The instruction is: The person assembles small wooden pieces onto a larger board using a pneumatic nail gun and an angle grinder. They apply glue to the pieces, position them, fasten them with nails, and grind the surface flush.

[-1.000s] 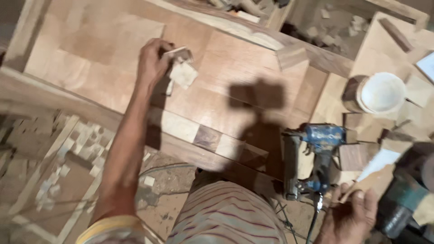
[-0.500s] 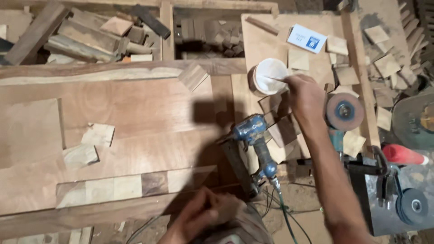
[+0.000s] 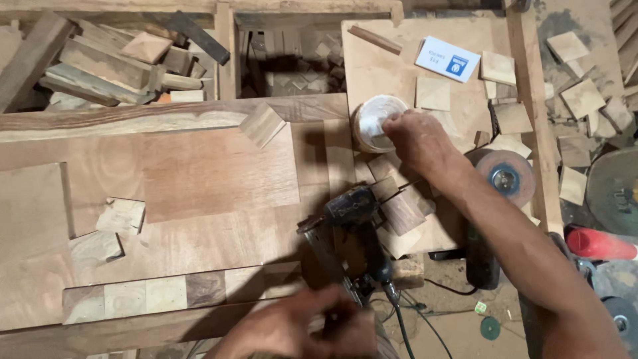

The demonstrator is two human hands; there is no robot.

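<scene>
From the head view, you have one round white tub of pale paste [image 3: 377, 121] sitting on the light plywood board [image 3: 392, 66] at the far side of the bench, just past the end of the wide brown wooden panel [image 3: 199, 179]. Your right hand [image 3: 415, 136] reaches across to it, fingertips bunched at the tub's near right rim and touching it; whether they pinch something small there is too hidden to tell. The tub's inside looks smeared and whitish, its wall tan.

Your left hand [image 3: 299, 329] sits low at the bottom edge, blurred, fingers curled loosely; you cannot tell whether it grips anything.

Between the two hands lies one dark power tool with a blue-grey body [image 3: 352, 219], its cable trailing toward you. One angle grinder with a reddish disc [image 3: 505, 174] rests just right of your right forearm. Two loose pale wood offcuts [image 3: 109, 229] lie on the panel's left part, and one white card with a blue patch [image 3: 446, 58] lies on the plywood board beyond the tub.
</scene>
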